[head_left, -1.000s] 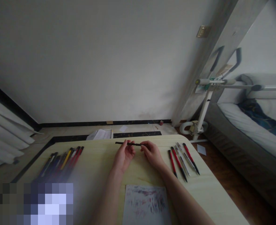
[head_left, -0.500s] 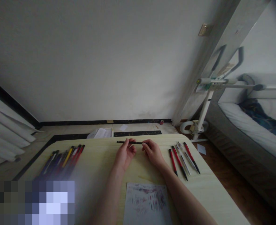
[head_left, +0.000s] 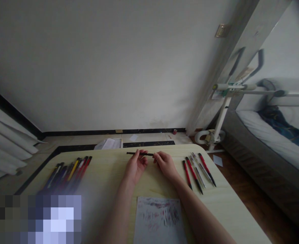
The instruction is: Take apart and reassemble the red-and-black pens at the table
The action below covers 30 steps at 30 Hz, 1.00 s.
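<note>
A slim black pen [head_left: 145, 154] lies nearly level between my two hands, above the far edge of the table. My left hand [head_left: 136, 166] is closed on its left part, with the thumb over the barrel and the end sticking out past the fingers. At the other end, my right hand [head_left: 165, 165] pinches the pen between thumb and fingers. Below the forearms rests a white sheet of paper [head_left: 159, 217] covered with dark and reddish scribbles. Which end of the pen is the tip cannot be made out.
Several red, black and clear pens [head_left: 195, 174] lie side by side on the table's right. At the left is a bunch of mixed pens [head_left: 74, 167], partly blurred. The pale wooden table [head_left: 106, 189] faces a wall; exercise equipment [head_left: 221, 118] and a bed stand at right.
The view has shifted very slightly. Both hands keep the same hold on the pen, with no clear movement.
</note>
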{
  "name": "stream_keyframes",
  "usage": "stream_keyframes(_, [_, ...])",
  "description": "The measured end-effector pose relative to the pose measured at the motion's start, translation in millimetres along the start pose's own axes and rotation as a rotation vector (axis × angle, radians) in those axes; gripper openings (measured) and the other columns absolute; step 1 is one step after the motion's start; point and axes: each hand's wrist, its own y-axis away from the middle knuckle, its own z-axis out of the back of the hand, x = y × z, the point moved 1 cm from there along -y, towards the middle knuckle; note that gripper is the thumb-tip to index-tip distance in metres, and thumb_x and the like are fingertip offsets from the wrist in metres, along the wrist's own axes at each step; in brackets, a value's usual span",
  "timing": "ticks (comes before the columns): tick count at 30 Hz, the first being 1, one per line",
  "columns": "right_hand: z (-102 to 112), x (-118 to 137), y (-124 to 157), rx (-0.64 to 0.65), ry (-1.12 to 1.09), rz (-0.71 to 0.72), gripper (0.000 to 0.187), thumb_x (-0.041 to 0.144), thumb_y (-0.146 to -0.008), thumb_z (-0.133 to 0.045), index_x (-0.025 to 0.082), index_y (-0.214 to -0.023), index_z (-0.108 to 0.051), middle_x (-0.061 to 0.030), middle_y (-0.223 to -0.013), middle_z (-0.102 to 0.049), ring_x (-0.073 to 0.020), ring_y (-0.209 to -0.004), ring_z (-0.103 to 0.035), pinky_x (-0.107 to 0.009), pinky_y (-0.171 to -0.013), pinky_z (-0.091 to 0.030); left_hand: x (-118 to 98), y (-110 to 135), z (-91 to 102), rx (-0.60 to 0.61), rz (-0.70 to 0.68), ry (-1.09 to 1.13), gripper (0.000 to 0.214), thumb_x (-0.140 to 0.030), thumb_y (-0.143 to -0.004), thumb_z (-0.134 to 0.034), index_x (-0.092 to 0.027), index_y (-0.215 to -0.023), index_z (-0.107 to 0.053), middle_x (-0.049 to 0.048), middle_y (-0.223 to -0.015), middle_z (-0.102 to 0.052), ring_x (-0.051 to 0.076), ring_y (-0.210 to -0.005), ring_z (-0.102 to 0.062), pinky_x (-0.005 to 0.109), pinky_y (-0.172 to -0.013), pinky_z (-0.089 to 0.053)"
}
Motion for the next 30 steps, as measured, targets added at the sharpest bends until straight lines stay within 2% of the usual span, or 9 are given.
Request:
stream_keyframes(4, [0,-1,-1,-0.021,0.003,0.022,0.024,0.033,-0.075,-0.055,0.016,-0.091,-0.058,-0.0022,-0.073,-0.06,-0.011,-0.055,-0.049,-0.021,-0.049,-0.039,0,0,1.2,-0.011,0.004,0.029,0.012,-0.025,-0.078,-0.057,-0.013,-0.082,-0.056,0.0082,-0.088,-0.064,0.009,-0.057,-0.056,0.023,-0.053,-0.047])
stream_keyframes(12, [0,-9,-2,-0.04,0.01,0.032,0.02,0.026,-0.072,-0.055,0.017,-0.089,-0.059,-0.0034,-0.083,-0.061,-0.0101,-0.054,-0.049,-0.022,-0.05,-0.04,-1,-2,4.3,-0.022,0.018,0.075,0.012,-0.024,-0.079,-0.055,-0.013,-0.081,-0.057,0.0089,-0.084,-0.064,0.011,-0.059,-0.058,0.024,-0.055,-0.049])
stream_keyframes(24, [-3,-12,-2,-0.038,0.065,0.015,0.014,0.028,-0.076,-0.054,0.016,-0.08,-0.059,-0.002,-0.068,-0.06,-0.0118,-0.053,-0.048,-0.022,-0.049,-0.037,0,-2,3.2,-0.03,0.017,0.065,0.009,-0.022,-0.081,-0.053,-0.013,-0.082,-0.057,0.0064,-0.08,-0.063,0.01,-0.058,-0.056,0.022,-0.054,-0.047])
stream_keyframes(30, [-1,-6,1,0.005,0.111,0.018,0.025,0.035,-0.082,-0.047,0.017,-0.066,-0.055,0.0015,-0.053,-0.052,-0.0105,-0.047,-0.044,-0.021,-0.045,-0.032,-1,-2,2.0,-0.047,0.018,0.064,0.01,-0.022,-0.081,-0.053,-0.013,-0.08,-0.056,0.0058,-0.077,-0.062,0.01,-0.055,-0.055,0.023,-0.052,-0.046])
